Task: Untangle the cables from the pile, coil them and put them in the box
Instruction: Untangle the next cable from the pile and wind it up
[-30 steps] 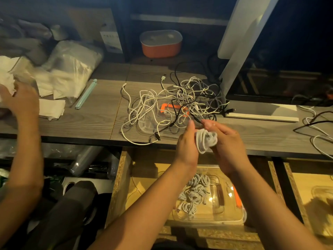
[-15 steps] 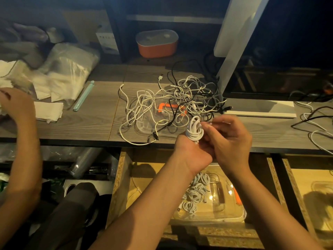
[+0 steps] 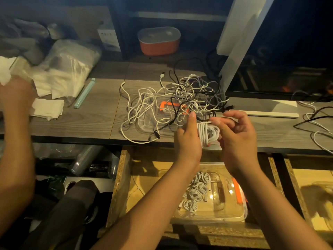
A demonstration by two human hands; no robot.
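A grey wood-grain desk [image 3: 81, 127] is backed by dark shelving [image 3: 180, 14]; chipboard compartments [image 3: 118, 177] beneath are lit warmly in dim surroundings.

One tangled pile [image 3: 180, 103] of white and black cables lies on the table [image 3: 90, 123], its strands too knotted to count. One coiled cable [image 3: 209, 134] sits between two hands, the left hand [image 3: 187, 141] and the right hand [image 3: 237, 141]. One clear box [image 3: 207, 219] holds roughly eight coils [image 3: 196, 193]. A third hand [image 3: 16, 94] shows at far left. There is one orange tub [image 3: 158, 46] and one green clip [image 3: 84, 92].
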